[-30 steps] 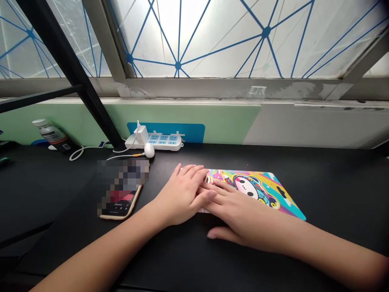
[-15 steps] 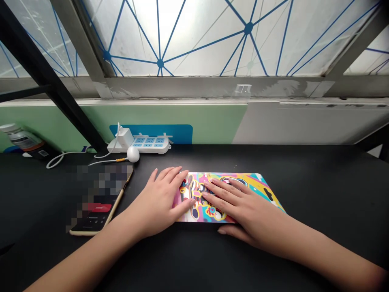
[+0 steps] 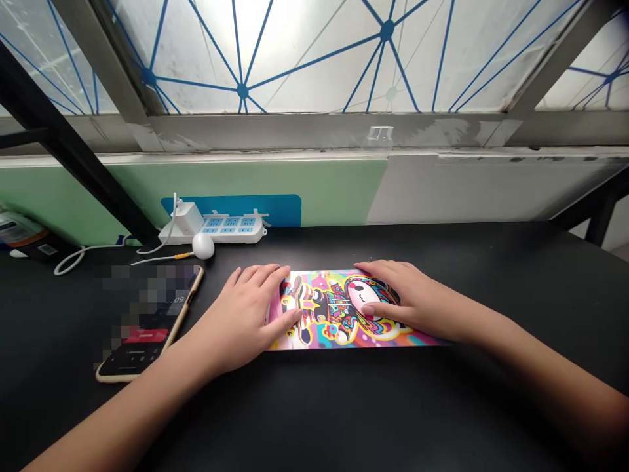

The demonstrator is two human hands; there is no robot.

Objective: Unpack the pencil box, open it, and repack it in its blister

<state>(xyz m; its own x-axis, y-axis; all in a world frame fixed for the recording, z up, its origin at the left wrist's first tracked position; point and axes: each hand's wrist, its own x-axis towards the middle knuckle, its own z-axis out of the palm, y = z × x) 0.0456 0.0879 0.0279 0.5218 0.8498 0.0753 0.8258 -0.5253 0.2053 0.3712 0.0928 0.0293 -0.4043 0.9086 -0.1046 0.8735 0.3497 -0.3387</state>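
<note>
My left hand [image 3: 246, 314] lies flat and released on the left end of the mat [image 3: 329, 314]; my right hand [image 3: 407, 301] rests open on its right end. The mat is thin, glossy, rectangular and cartoon-printed, flat on the matte black surface [image 3: 344, 419]. A phone [image 3: 147, 328] lies left.

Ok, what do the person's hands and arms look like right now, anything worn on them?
The left hand and right hand are bare: no gloves, no watch or bracelet at either wrist, and no ring that I can make out. The left forearm and right forearm are uncovered to the frame's edge; no sleeve shows.
</note>
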